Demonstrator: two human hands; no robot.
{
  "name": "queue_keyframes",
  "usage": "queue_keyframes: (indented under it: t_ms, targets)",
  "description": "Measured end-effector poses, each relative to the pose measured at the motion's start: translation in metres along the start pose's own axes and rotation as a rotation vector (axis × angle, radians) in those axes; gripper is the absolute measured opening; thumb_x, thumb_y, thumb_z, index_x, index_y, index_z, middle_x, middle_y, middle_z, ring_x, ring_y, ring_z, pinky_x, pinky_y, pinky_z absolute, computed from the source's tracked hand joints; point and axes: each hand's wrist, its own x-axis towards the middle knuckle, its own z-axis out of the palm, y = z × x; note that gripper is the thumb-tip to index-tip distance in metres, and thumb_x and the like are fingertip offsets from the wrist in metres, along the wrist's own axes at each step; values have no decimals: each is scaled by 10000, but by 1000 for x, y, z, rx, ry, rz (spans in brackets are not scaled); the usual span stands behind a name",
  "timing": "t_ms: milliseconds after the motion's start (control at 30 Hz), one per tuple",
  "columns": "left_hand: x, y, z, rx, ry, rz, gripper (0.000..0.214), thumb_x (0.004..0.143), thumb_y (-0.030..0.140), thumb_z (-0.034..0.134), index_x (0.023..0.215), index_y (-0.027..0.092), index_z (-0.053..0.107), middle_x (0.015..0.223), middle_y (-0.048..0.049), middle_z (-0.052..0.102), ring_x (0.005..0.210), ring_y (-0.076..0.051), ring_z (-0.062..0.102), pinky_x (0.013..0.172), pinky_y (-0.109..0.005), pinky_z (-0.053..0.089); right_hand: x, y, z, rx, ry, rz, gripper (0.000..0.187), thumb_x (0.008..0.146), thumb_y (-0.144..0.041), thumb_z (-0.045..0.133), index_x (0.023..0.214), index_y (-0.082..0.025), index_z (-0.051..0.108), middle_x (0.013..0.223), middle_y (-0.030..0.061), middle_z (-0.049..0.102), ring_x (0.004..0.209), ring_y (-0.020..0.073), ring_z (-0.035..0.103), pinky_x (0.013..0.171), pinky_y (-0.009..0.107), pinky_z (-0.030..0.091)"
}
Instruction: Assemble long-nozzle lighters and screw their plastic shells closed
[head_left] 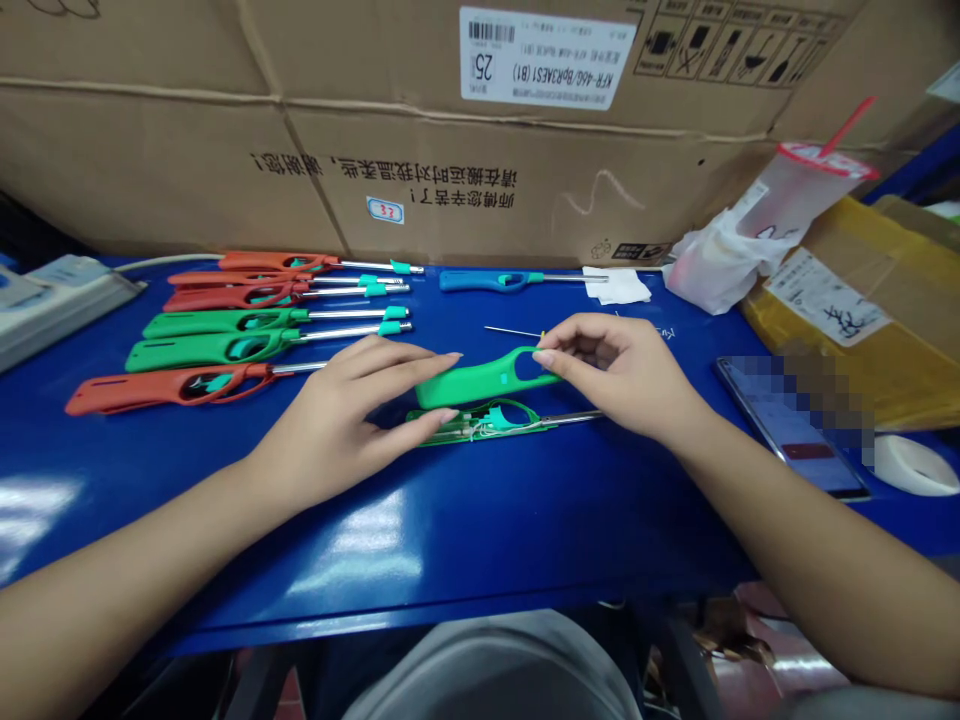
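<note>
A green plastic lighter shell (480, 378) is held between both hands just above the blue table (465, 540). My left hand (352, 415) grips its left end with thumb and fingers. My right hand (611, 370) pinches its right end by the trigger loop. Directly below lies the other green lighter half (495, 422), open, with inner parts and a metal tube showing. A thin metal rod (514, 331) lies just behind the shell.
Several finished red and green long lighters (240, 325) lie in a row at the left, and a blue lighter (510, 280) lies farther back. A big cardboard box (420, 130) walls the rear. A phone (795, 425), tape roll (915, 465), plastic cup (795, 190) and tissue (619, 287) sit right.
</note>
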Motion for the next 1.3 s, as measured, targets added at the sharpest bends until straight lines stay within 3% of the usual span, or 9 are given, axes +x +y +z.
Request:
queue_keyframes:
  t_ms: [100, 167, 300, 367, 467, 900, 1300]
  targets:
    - [-1, 3, -2, 68, -7, 81, 403, 1006, 331, 712, 1363, 146, 682, 1149, -99, 761, 1011, -215, 715, 940, -340, 562, -5, -6, 6, 124, -75, 157, 219, 817, -386, 806, 859, -179, 747, 771, 41, 716, 688, 168, 629, 617, 303, 502]
    - [-2, 3, -3, 70, -45, 88, 348, 1020, 321, 689, 1311, 130, 704, 1132, -104, 773, 994, -223, 723, 929, -356, 559, -9, -8, 8, 97, -122, 142, 210, 848, -369, 781, 920, -172, 763, 766, 31, 706, 684, 160, 629, 625, 299, 508]
    - [-1, 1, -5, -65, -179, 6, 295, 1017, 344, 682, 1234, 153, 740, 1132, -85, 786, 986, -224, 726, 905, -362, 561, -12, -8, 6, -201, -200, -162, 260, 918, -286, 741, 1153, -178, 771, 868, 25, 721, 791, 158, 653, 743, 304, 523]
    - [0, 1, -6, -118, -216, -35, 263, 1010, 347, 686, 1203, 184, 759, 1126, -66, 787, 986, -217, 721, 901, -356, 558, -12, -6, 5, -298, -264, -297, 287, 910, -292, 777, 1173, -176, 765, 952, 38, 743, 868, 168, 664, 796, 307, 520]
    - [0, 2, -6, -155, -242, -70, 225, 994, 341, 702, 1167, 218, 779, 1109, -44, 782, 986, -208, 712, 895, -343, 555, -10, -1, 5, -350, -349, -391, 283, 911, -299, 789, 1159, -168, 752, 1013, 49, 757, 918, 181, 666, 844, 326, 505]
    - [-5, -2, 0, -104, -288, -94, 254, 964, 355, 732, 1176, 222, 775, 1094, -51, 750, 977, -229, 689, 868, -379, 569, -10, 4, 10, -372, -416, -314, 269, 898, -260, 766, 1155, -195, 719, 1113, 78, 679, 1062, 235, 625, 955, 399, 496]
    - [-6, -2, 1, -136, -301, -137, 256, 1004, 385, 669, 1180, 231, 773, 1096, -46, 736, 978, -212, 697, 858, -352, 566, -10, 10, 11, -296, -450, -272, 257, 957, -266, 722, 1204, -197, 719, 1180, 83, 701, 1057, 206, 681, 947, 364, 548]
